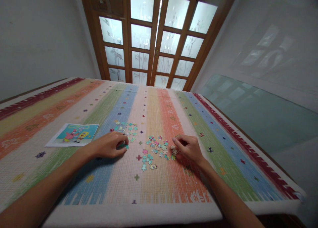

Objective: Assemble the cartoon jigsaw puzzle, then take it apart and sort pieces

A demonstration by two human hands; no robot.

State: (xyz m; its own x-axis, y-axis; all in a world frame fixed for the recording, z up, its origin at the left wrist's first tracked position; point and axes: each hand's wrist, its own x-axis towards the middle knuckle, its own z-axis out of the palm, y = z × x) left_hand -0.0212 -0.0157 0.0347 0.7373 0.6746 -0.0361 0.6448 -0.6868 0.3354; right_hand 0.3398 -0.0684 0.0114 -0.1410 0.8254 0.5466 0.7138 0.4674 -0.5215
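Observation:
Loose jigsaw pieces (154, 151), mostly teal and pink, lie scattered on a striped woven cloth (149, 185). A second small cluster of pieces (128, 128) sits a little farther back. My left hand (109, 144) rests on the cloth with fingers curled over a piece at the cluster's left edge. My right hand (189, 148) is at the right edge of the pieces, fingertips pinched on a small pale piece (174, 150).
A printed cartoon reference picture (74, 134) lies flat on the cloth to the left. The table's right edge (250, 145) runs beside a glass-topped surface (263, 115). Wooden doors with frosted panes (154, 39) stand behind the table.

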